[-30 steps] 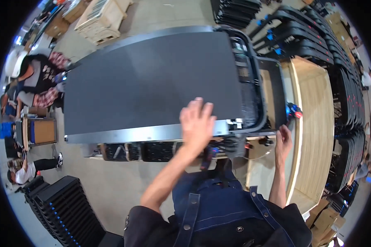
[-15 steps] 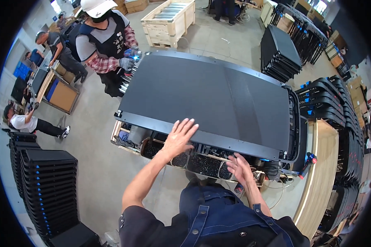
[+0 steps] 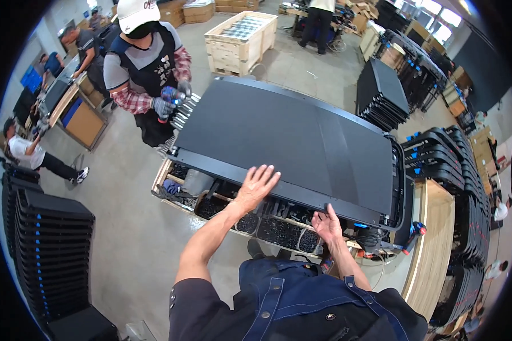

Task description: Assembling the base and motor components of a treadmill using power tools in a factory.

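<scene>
A treadmill deck [image 3: 267,128] with a black belt and dark side rails lies across a workbench in front of me. My left hand [image 3: 257,184] rests palm down with fingers spread on the near side rail [image 3: 301,191] and belt edge. To its right, my right hand [image 3: 328,226] is turned partly palm up at the rail's outer edge. Its fingers are apart and nothing shows in them; fingertip contact with the rail is unclear. Beneath that edge sit bins of small black parts [image 3: 279,231], probably screws, partly hidden by the deck.
A co-worker [image 3: 145,74] at the deck's far left end holds a blue power drill [image 3: 172,95] in gloved hands. Right of the bench stands a wooden crate [image 3: 432,238], near a red-and-black power tool [image 3: 414,237]. Stacked black frames [image 3: 54,250] fill the left.
My right hand has come up to the rail's edge; my left still lies on the rail. The co-worker's drill has moved away from the deck's corner. The whole view has shifted slightly.
</scene>
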Motion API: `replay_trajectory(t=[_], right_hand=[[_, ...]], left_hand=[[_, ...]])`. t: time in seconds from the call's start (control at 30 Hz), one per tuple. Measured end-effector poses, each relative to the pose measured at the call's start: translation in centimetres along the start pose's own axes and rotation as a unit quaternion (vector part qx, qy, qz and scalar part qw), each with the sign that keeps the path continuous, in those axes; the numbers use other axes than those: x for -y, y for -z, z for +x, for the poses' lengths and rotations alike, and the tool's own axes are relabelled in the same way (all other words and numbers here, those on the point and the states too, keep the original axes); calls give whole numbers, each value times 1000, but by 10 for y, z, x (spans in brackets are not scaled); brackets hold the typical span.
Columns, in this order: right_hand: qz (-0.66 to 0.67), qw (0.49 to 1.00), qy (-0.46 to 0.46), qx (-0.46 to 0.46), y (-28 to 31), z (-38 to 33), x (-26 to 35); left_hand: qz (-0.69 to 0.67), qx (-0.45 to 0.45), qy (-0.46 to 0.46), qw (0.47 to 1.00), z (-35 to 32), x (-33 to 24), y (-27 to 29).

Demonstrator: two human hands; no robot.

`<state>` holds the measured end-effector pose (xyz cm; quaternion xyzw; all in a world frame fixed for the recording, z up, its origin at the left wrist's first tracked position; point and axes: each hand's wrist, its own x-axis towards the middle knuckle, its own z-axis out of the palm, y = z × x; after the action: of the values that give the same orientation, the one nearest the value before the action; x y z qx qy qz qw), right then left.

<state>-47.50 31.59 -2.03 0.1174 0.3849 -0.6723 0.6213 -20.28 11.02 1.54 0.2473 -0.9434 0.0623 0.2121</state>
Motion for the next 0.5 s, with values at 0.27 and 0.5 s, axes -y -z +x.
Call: replay_trajectory(t=[0.27,0.5], right_hand=[[-27,994,-38,103,30,19,11],[-307,950,-17,50,11,3,18]], left_hand=[[-12,-48,5,999,6,-2,-12],[-31,-22,27,999,6,6,-19]])
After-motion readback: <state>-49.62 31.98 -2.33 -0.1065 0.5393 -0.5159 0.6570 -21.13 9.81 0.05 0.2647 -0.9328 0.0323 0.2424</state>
